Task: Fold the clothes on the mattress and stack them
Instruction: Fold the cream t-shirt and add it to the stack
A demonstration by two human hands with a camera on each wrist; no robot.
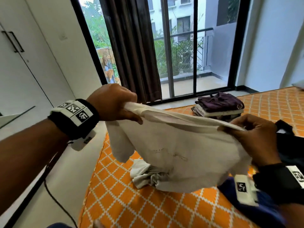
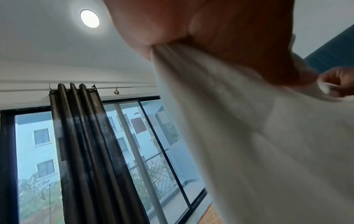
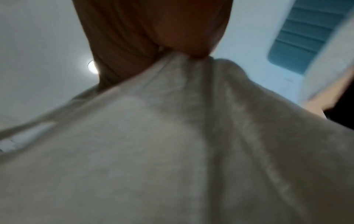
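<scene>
A cream T-shirt (image 1: 181, 148) hangs stretched between my two hands above the orange patterned mattress (image 1: 131, 203). My left hand (image 1: 115, 104) grips one upper corner of it, and my right hand (image 1: 251, 134) pinches the other. Its lower part bunches on the mattress. In the left wrist view the cream T-shirt (image 2: 249, 136) falls from my left hand (image 2: 201, 37), with my right hand (image 2: 339, 84) far off. The right wrist view is filled by blurred T-shirt cloth (image 3: 172, 151) under my right hand (image 3: 172, 37). A stack of folded clothes (image 1: 218, 106), purple shirt on top, sits farther back.
Dark navy clothes (image 1: 291, 145) lie at the right by my right arm. A glass sliding door (image 1: 189, 46) with a brown curtain (image 1: 131, 46) stands behind the mattress. White wardrobe doors (image 1: 24, 55) are at the left, and a black cable (image 1: 54, 196) runs along the floor.
</scene>
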